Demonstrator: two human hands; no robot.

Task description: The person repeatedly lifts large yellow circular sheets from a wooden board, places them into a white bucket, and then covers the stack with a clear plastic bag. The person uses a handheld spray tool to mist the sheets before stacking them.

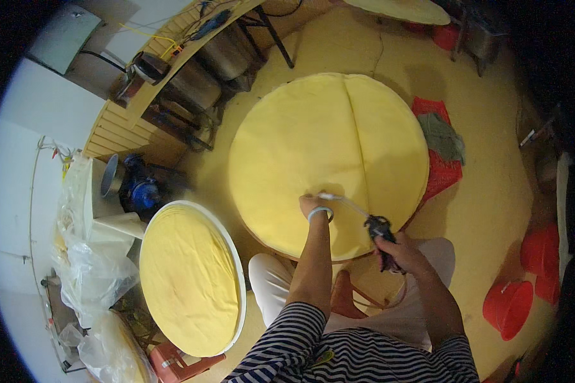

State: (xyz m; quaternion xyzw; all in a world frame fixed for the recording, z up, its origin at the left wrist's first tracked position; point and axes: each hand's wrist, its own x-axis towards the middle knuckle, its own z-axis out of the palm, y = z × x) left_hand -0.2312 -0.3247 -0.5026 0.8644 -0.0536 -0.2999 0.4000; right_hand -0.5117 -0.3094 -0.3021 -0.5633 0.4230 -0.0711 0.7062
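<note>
In my right hand (406, 253) is a black air blow gun (380, 227), held by its grip. Its thin metal nozzle (354, 206) points up and left, and the blurred white tip (329, 196) ends beside my left hand (311, 203). That hand is curled low over a large round yellow sheet (297, 143), with a light blue band (320, 210) at the wrist. Whether its fingers grip the sheet or the white tip is hidden by blur. A long raised crease (357, 129) crosses the sheet from top to bottom.
At left, a white-rimmed round tray (243, 297) bears wrinkled yellow sheets (187, 277). Clear plastic wrapping (72, 268) hangs behind it. Under the sheet's right edge sits a red object (443, 174) with a grey cloth (442, 136) on it. A red bucket (508, 309) stands lower right.
</note>
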